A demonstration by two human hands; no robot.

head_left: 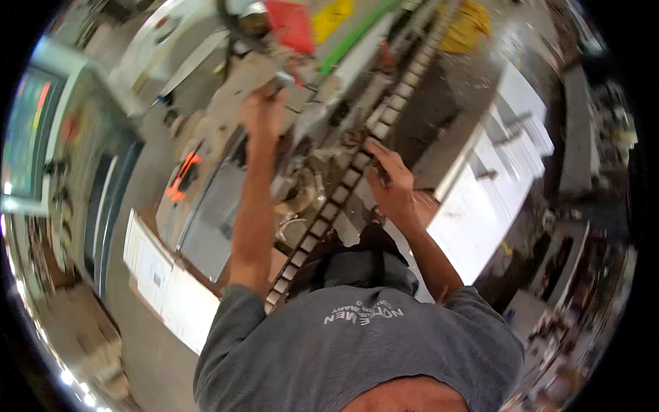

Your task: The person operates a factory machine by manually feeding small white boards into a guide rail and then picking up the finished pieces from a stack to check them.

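My left hand [263, 110] is raised ahead of me, smeared by motion and closed like a fist. Around it are a small shiny piece and a brown, flat surface [247, 75]; what the fingers hold is not clear. My right hand [392, 182] is at the edge of a long chain-like strip [350, 180] of pale blocks with dark gaps. Its index finger reaches to the strip, and the thumb stands apart from it. Nothing shows in that hand. The strip runs diagonally from near my waist to the far right.
White panels [473, 199] lie at the right, and a white board [154, 271] is at the lower left. An orange-and-black tool [183, 176] rests left of my left forearm. A screen [31, 130] stands far left. Red sheet [290, 26] and yellow cloth [467, 27] are at the back.
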